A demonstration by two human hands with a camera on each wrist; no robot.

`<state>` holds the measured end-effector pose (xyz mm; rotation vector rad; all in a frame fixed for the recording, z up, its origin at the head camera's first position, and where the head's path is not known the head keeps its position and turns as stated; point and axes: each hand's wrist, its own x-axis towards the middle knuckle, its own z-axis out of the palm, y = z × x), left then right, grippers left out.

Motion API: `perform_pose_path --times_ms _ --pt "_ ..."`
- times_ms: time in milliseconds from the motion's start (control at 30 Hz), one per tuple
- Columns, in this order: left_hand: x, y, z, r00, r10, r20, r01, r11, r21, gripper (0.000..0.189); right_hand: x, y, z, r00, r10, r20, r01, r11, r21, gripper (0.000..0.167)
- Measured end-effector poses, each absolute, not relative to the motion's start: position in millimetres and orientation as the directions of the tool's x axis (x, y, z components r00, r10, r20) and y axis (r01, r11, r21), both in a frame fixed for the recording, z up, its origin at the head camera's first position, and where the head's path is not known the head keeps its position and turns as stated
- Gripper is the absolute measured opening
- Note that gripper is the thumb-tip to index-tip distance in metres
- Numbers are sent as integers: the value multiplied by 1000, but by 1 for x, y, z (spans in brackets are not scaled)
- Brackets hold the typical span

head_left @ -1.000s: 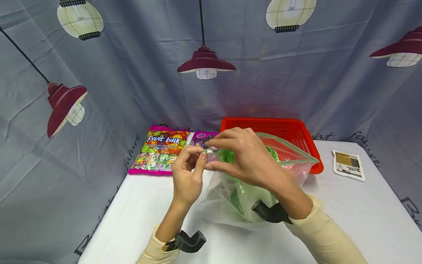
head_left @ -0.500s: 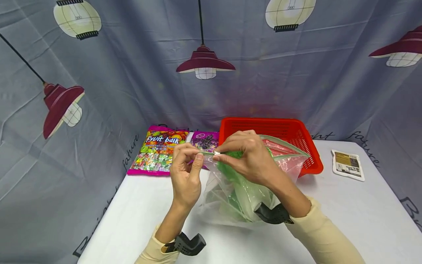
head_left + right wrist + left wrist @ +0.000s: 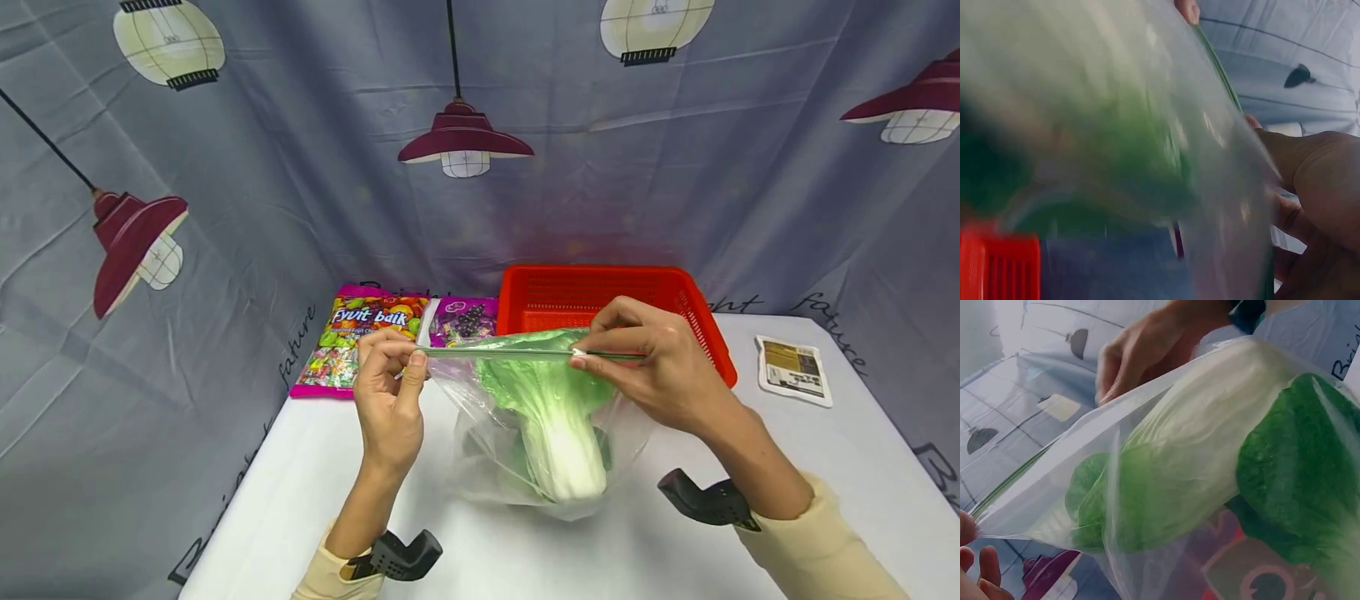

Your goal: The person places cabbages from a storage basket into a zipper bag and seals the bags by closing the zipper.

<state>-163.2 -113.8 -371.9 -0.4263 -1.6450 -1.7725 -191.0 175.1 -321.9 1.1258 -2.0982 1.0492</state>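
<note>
A clear zip bag (image 3: 480, 417) with a green zip strip hangs between both hands, just above the table. Inside it, a pale green leafy cabbage (image 3: 562, 442) shows through the plastic, with darker green leaves (image 3: 1300, 462) beside it in the left wrist view. My left hand (image 3: 390, 408) pinches the left end of the strip between thumb and fingers. On the white slider (image 3: 578, 353), toward the strip's right part, my right hand (image 3: 660, 367) pinches with thumb and forefinger. The strip is stretched nearly straight. Motion blurs the bag in the right wrist view.
Behind the bag stands a red plastic basket (image 3: 600, 283). A fruit candy bag (image 3: 322, 367) and a purple grape-printed bag (image 3: 465, 321) lie at the back left. A small flat white-edged packet (image 3: 793, 372) lies on the white table (image 3: 300, 467) at right.
My right hand has slid rightward along the strip with the slider. My left hand has shifted slightly left. The bag's mouth, gaping at right before, now lies drawn into a line.
</note>
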Motion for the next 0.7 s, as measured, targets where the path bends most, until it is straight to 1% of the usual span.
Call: perform_pose_path --times_ms 33,100,200,267,333,367,467,500,533,600,633,667,700 --pt "-163 -116 -372 -720 -254 646 664 23 748 13 -190 181 -322 -498 -442 746 -861 356 -364 29" --pt "-163 -122 -372 -716 -278 640 662 18 749 8 -188 194 -321 -505 -435 745 -851 395 -346 31" --pt "-160 -133 -373 -708 -311 634 665 10 747 4 -179 213 -318 -550 -411 728 -813 464 -352 33" --pt "-155 -138 -373 -705 -303 641 672 1 740 4 -170 224 -316 -575 -397 716 -791 494 -362 25" --pt "-147 -139 -370 -701 -270 660 691 -30 722 4 -158 233 -312 -571 -394 720 -794 488 -363 13" --pt "-141 -138 -366 -692 -251 677 707 -46 706 4 -151 237 -310 -561 -399 726 -803 474 -360 12" --pt "-123 -134 -347 -651 -212 729 759 -142 636 7 -131 252 -305 -515 -394 761 -847 371 -381 20" --pt "-118 -133 -339 -639 -205 741 769 -166 617 7 -126 258 -303 -511 -386 768 -852 343 -395 22" --pt "-115 -131 -332 -630 -198 751 776 -178 605 8 -121 263 -300 -528 -376 762 -842 354 -408 25" --pt "-118 -128 -320 -653 -185 734 757 -162 633 6 -120 270 -294 -549 -348 760 -823 383 -419 33" --pt "-125 -126 -317 -681 -177 710 732 -153 664 6 -123 271 -289 -570 -337 749 -803 420 -422 34" --pt "-136 -123 -317 -723 -168 670 691 -137 710 7 -130 271 -285 -597 -329 731 -774 476 -418 33" --pt "-150 -120 -318 -767 -161 621 639 -111 761 8 -139 270 -281 -636 -326 699 -735 532 -421 31"
